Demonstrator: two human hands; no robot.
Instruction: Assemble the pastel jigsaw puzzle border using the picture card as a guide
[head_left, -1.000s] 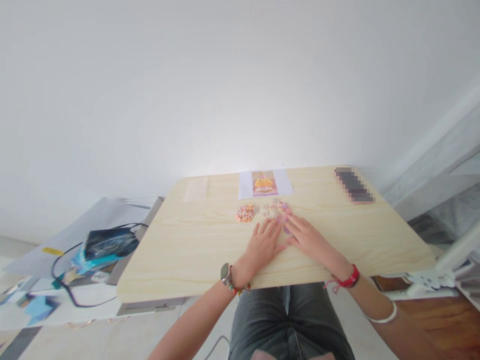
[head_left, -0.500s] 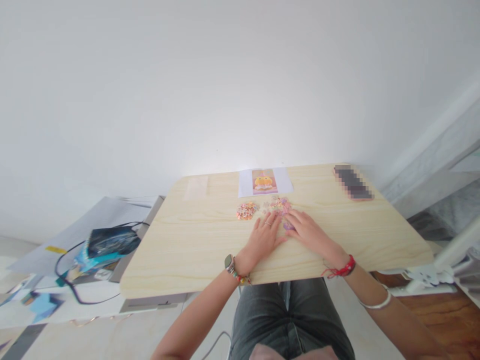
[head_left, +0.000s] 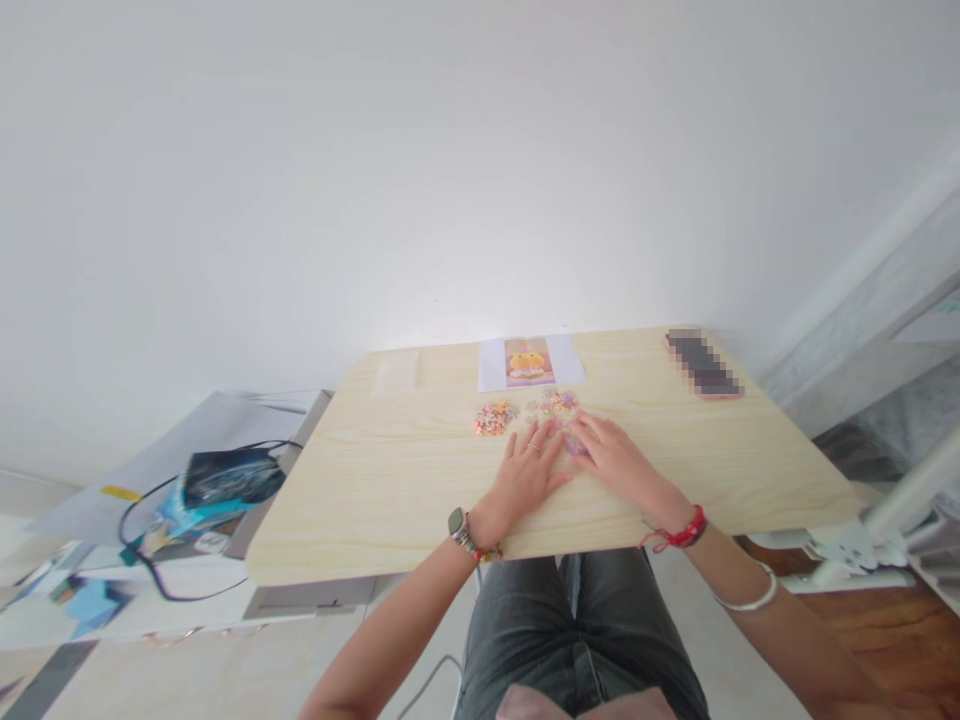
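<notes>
Here, in the head view, both hands lie flat on the light wooden table [head_left: 390,480], side by side and touching at the thumbs. The left hand [head_left: 525,475] is open, palm down, its fingers spread and pointing to the wall; its fingertips are just beside a loose pile of pale pink and purple pieces [head_left: 556,405]. The right hand [head_left: 616,462] is also open and flat, and its fingertips rest on the near edge of this same pile; it grips nothing. A second small pile, orange and multicoloured [head_left: 495,417], lies just to the left of the first one, apart from both hands. Behind the piles, near the far edge of the table, lies a picture card [head_left: 529,362] on white paper. A phone [head_left: 703,364] is at the far right corner, well apart from the hands
</notes>
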